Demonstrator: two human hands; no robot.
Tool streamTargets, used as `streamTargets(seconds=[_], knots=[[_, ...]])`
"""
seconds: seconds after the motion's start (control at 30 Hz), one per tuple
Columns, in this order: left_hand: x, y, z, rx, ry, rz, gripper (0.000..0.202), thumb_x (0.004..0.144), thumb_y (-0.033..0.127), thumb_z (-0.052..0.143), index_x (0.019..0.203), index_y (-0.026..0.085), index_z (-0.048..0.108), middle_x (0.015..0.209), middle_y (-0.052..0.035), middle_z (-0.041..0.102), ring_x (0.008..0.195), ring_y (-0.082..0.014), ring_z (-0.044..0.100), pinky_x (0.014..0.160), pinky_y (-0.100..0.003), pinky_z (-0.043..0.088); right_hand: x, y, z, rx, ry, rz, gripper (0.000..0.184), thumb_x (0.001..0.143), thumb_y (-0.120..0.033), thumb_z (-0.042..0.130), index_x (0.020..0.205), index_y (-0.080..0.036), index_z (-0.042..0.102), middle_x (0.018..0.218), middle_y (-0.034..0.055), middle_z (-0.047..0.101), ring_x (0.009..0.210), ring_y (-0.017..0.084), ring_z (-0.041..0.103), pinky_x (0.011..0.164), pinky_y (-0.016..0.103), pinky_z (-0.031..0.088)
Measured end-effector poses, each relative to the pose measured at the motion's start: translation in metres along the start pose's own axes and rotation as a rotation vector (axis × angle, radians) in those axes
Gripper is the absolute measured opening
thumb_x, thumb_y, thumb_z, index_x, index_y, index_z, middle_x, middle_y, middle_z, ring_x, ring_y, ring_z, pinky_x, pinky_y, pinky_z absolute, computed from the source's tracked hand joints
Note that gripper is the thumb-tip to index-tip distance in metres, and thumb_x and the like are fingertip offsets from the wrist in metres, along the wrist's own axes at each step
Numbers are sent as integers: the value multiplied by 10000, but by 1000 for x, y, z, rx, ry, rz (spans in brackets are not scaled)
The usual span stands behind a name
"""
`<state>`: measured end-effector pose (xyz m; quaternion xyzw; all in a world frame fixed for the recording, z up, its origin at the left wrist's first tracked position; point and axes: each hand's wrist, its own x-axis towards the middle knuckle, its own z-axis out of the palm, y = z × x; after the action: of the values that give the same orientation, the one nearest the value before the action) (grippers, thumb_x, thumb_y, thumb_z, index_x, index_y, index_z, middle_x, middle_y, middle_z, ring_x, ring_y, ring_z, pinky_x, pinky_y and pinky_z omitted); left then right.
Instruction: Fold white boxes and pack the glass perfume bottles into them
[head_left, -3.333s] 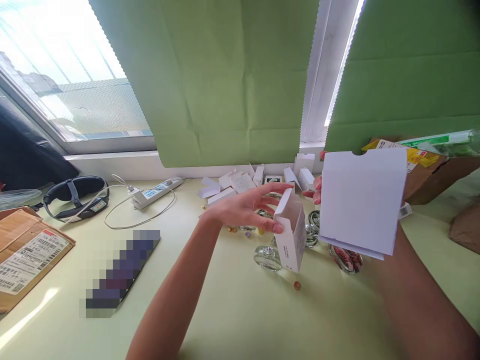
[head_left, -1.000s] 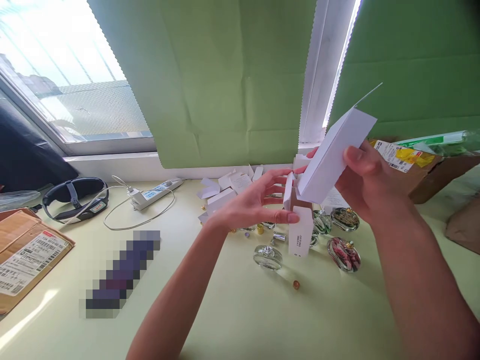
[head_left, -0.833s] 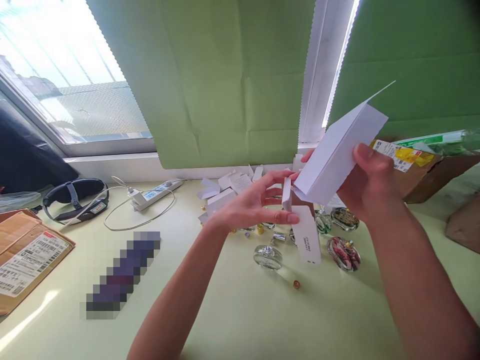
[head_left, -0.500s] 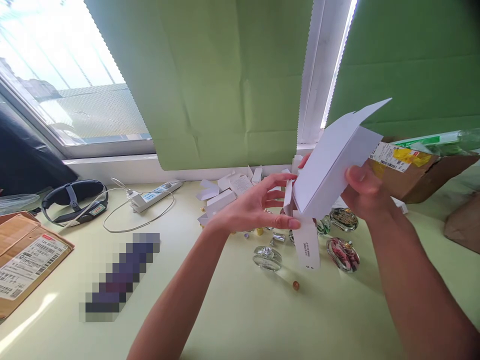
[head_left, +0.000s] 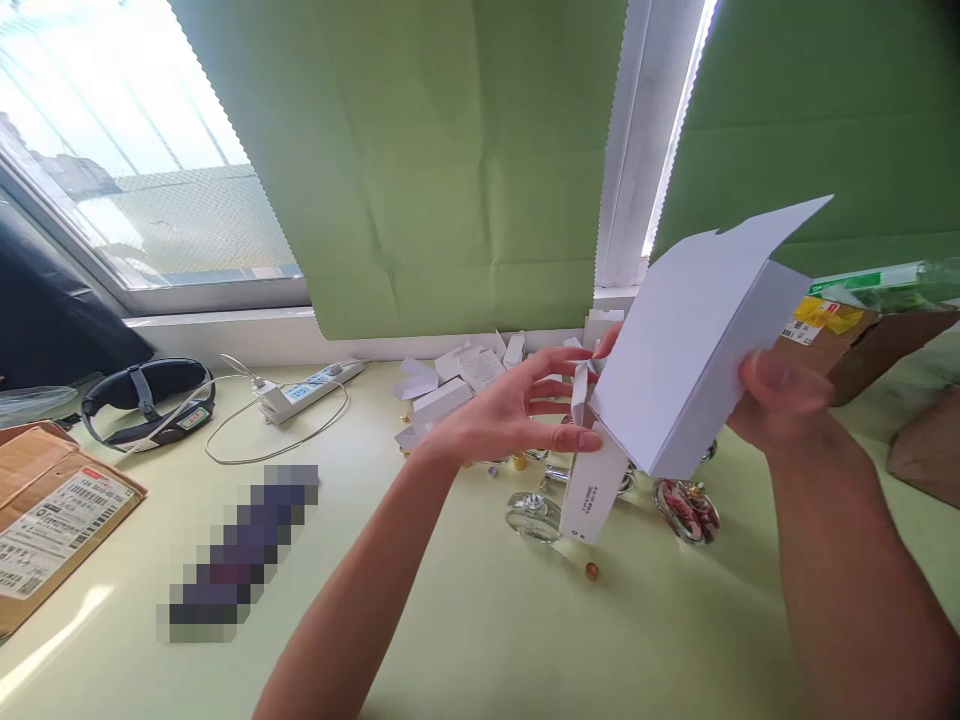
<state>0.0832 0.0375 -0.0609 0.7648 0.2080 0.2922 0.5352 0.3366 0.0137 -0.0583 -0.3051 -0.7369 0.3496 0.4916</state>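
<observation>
My right hand (head_left: 780, 400) grips a large folded white card sleeve (head_left: 694, 345), tilted, its lower corner pointing left. My left hand (head_left: 514, 415) pinches a small white carton (head_left: 592, 490) between thumb and fingers, right below that corner. The carton hangs with its open flap up against the sleeve. Under both hands, round glass bottles lie on the pale green table: a clear bottle (head_left: 534, 515) and one with red flowers (head_left: 686, 508).
Several small white cartons (head_left: 450, 385) are piled by the window sill. A power strip (head_left: 307, 385) with a cable and a black headset (head_left: 146, 395) lie at left, a brown parcel (head_left: 45, 520) at the left edge, brown boxes (head_left: 870, 345) at right. A small bead (head_left: 592, 571) lies near the bottles.
My right hand has turned the white sleeve and shifted it right, so its broad face now shows. The small carton in my left hand has swung its lower end back to the left.
</observation>
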Motion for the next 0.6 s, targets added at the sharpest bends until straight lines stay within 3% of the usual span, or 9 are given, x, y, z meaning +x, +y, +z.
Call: streamTargets(seconds=[0.17, 0.33, 0.6], knots=[[0, 4, 1, 32, 3, 14, 723, 755, 290, 820, 1387, 305, 468, 1381, -67, 545, 1254, -255, 552, 1022, -468, 521, -3, 5, -4, -62, 24, 54, 675, 792, -812, 451, 1336, -418, 522, 1252, 1, 681, 1171, 399, 614, 851, 606, 580], [0, 5, 2, 27, -9, 39, 715, 773, 257, 799, 1403, 316, 466, 1462, -69, 488, 1253, -252, 560, 1029, -469, 533, -2, 2, -1, -58, 37, 66, 633, 846, -723, 480, 1391, -402, 455, 1388, -5, 593, 1245, 375, 563, 970, 612, 517], [1, 1, 4, 38, 13, 76, 620, 821, 271, 759, 1374, 341, 487, 1522, -57, 430, 1290, -276, 541, 1015, -487, 558, 3, 1, 2, -58, 119, 111, 516, 878, -696, 454, 1263, -355, 493, 1295, 24, 628, 1098, 323, 643, 830, 516, 586]])
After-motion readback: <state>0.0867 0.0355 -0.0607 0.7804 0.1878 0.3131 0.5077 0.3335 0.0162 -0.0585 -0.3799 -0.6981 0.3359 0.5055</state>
